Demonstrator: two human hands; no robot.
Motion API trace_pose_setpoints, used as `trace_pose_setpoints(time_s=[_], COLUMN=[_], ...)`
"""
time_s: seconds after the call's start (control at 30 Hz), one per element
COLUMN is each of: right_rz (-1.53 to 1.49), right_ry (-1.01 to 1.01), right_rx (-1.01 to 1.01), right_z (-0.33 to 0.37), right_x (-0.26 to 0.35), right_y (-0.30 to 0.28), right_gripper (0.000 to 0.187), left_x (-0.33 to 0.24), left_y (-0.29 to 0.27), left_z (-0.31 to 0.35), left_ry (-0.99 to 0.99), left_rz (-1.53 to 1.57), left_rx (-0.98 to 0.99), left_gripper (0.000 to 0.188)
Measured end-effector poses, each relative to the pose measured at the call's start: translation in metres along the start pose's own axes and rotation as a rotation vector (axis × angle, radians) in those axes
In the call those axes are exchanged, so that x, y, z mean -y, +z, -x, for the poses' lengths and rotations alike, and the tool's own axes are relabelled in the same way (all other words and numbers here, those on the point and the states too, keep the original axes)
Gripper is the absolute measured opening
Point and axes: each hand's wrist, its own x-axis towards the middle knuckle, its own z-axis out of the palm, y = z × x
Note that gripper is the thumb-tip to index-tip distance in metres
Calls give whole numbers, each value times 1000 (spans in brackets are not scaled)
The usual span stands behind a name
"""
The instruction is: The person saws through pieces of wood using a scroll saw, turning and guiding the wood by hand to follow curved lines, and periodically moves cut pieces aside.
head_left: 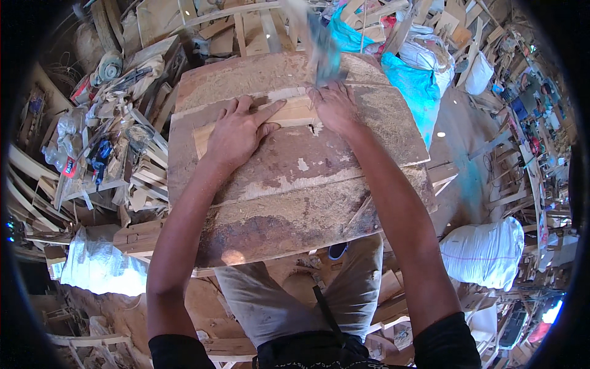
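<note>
A pale, slightly curved wooden piece (295, 111) lies across the worn wooden work table (270, 163). My left hand (241, 128) grips its left half, index finger stretched along the top and thumb at the near edge. At the right end, my right hand (334, 106) holds the piece with its fingers close together; their undersides are hidden. Just beyond those fingertips stands a blurred grey-and-teal upright machine part (324, 52). A small dark, ragged hole (312, 128) shows in the table beside the wood's near edge.
Sawdust covers much of the table. Wood offcuts (147, 178) pile up on the left, with a plastic bottle (60, 158) among them. Turquoise sacking (413, 86) hangs past the table's right edge. A stuffed white sack (485, 253) stands lower right, another white sack (103, 259) lower left.
</note>
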Motion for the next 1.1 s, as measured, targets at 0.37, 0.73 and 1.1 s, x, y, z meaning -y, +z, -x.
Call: trace_pose_setpoints(time_s=[0.37, 0.73, 1.1], right_rz=[-76, -75, -38], right_ry=[-17, -22, -38], right_rx=[-61, -8, -2], right_z=[2, -7, -4], right_x=[4, 4, 13], right_y=[-7, -5, -11], right_gripper=[59, 61, 62], left_x=[2, 4, 7], left_y=[4, 3, 4], left_z=[-1, -1, 1], left_ry=[18, -2, -12], left_rz=[23, 29, 3], left_rx=[-40, -38, -27], left_gripper=[54, 54, 54])
